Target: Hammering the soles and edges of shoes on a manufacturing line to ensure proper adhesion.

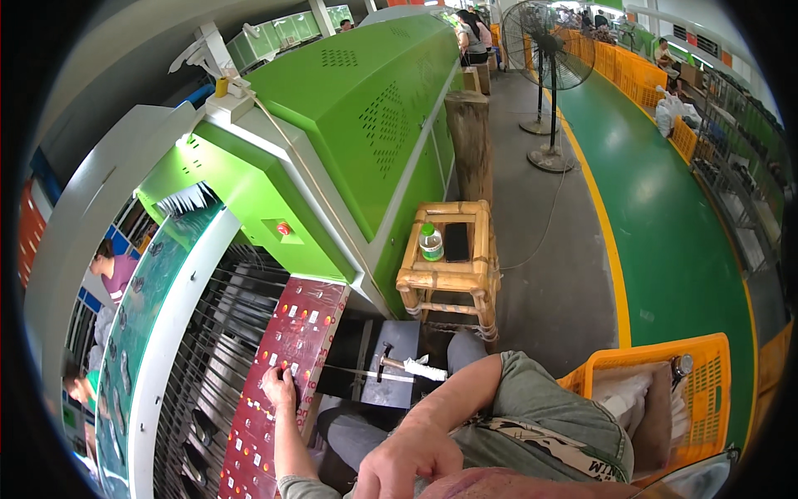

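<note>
My left hand [280, 387] rests on a long red board [293, 320] printed with small coloured spots. Its thumb and fingers are bent together against the surface; anything between them is too small to make out. At the lower edge, close to my body, my right hand [409, 460] is raised with its fingers curled. Whatever it may hold is hidden. Right of the board, a hammer [395, 363] with a white-wrapped handle lies across a grey metal plate [395, 341].
A green machine [332, 108] stands ahead, with a conveyor [170, 324] and dark metal bars at left. A bamboo stool [449, 274] carries a bottle [431, 243] and a phone [457, 242]. At right is an orange crate [706, 374]; a standing fan [549, 158] is farther off.
</note>
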The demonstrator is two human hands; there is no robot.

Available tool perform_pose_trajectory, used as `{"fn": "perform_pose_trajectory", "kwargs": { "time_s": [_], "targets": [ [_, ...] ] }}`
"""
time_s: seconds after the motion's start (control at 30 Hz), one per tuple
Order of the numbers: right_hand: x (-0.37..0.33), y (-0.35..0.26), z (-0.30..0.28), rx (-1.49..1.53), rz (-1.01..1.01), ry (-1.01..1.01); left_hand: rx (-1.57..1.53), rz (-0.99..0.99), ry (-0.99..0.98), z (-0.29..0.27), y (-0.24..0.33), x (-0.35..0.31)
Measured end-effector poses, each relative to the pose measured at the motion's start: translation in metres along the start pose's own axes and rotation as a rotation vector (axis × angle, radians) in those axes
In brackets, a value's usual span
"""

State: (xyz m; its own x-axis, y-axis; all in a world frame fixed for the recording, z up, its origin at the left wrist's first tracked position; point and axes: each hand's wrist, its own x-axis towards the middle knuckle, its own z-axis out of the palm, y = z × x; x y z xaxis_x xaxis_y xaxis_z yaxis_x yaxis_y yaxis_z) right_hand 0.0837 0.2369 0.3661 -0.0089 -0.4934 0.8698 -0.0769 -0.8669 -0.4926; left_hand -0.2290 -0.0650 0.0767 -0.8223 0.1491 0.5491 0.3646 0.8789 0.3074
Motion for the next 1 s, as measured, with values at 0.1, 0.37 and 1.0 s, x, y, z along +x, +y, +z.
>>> {"fn": "perform_pose_trajectory", "kwargs": {
  "time_s": [0.1, 0.37, 1.0],
  "targets": [
    [-0.007, 0.004, 0.001, -0.024, -0.062, 0.025, 0.003, -0.002, -0.016, -0.001, 0.0, 0.001],
    [-0.017, 0.007, 0.0, -0.112, -0.215, 0.1, 0.011, -0.017, -0.033, 0.003, -0.003, 0.0],
    [-0.049, -0.044, -0.003, -0.27, -0.252, -0.121, 0.094, -0.047, -0.085, 0.004, -0.008, 0.003]
  ]
}}
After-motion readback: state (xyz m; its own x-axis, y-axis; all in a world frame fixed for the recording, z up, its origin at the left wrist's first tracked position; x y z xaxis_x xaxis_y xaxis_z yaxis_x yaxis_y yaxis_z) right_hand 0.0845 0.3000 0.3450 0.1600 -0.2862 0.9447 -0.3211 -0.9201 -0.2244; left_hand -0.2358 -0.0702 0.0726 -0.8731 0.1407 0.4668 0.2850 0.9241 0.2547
